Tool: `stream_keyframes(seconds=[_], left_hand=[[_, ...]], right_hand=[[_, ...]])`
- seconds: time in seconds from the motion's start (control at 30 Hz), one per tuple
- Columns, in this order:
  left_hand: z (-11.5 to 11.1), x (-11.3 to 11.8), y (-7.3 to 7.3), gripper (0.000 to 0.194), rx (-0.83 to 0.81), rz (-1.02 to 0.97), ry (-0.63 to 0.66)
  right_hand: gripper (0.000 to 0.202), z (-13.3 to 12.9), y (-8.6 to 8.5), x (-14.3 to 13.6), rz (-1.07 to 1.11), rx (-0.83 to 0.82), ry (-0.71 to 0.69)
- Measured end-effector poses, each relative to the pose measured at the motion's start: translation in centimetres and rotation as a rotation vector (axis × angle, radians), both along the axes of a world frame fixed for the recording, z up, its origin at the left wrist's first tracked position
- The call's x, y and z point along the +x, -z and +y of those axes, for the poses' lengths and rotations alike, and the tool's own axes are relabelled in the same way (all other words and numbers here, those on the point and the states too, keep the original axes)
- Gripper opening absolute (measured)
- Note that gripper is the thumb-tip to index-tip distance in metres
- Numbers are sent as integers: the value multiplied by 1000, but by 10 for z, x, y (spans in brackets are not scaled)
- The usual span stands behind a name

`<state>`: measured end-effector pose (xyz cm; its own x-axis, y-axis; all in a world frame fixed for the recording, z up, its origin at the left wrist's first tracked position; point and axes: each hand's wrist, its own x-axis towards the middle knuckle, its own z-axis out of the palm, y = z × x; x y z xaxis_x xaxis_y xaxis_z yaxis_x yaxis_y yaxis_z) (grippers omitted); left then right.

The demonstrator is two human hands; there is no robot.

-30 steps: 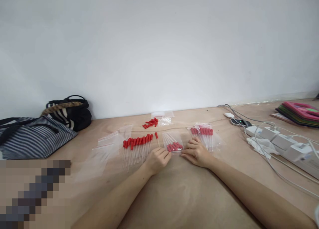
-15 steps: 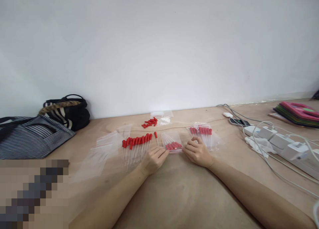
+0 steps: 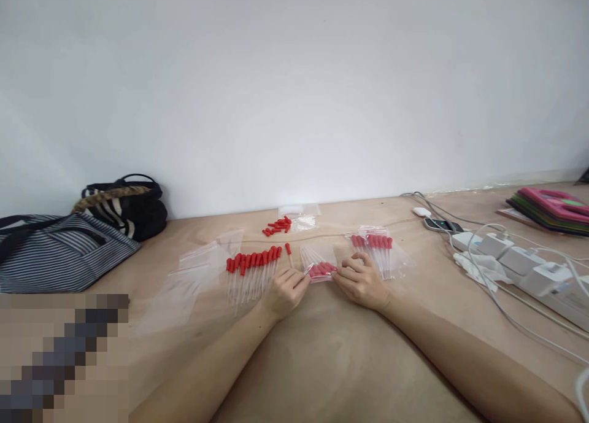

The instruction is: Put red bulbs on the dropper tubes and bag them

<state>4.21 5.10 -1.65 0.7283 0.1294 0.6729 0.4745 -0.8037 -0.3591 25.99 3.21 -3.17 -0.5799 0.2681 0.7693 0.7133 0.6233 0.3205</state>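
A small clear zip bag [image 3: 318, 258] lies flat between my hands, with several red-capped droppers inside, red ends toward me. My left hand [image 3: 286, 291] pinches its near left corner, and my right hand [image 3: 361, 283] pinches the near right corner. Left of the bag, a row of red-bulbed droppers [image 3: 253, 262] lies on the table, a single one [image 3: 288, 249] apart from them. Beyond my right hand are bagged red-topped droppers [image 3: 380, 243]. Loose red bulbs [image 3: 278, 225] sit farther back.
Clear bags [image 3: 184, 282] are spread at the left, near a striped bag [image 3: 69, 251] and a black bag [image 3: 133, 208]. At the right lie a power strip with white chargers [image 3: 519, 266], cables, a tissue [image 3: 481, 268] and colourful flat pieces [image 3: 552, 211]. Another clear bag [image 3: 304, 217] lies by the wall.
My right hand has shifted slightly left along the bag's near edge. That edge now looks folded or bunched between my fingers. The view has moved a little.
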Motion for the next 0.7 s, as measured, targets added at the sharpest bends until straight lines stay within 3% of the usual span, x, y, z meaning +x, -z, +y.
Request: stream_keyframes(seconds=[0.7], left_hand=[[1,0,1,19,7,-14,-1]], right_hand=[[9,0,-1,-13,48,32,13]])
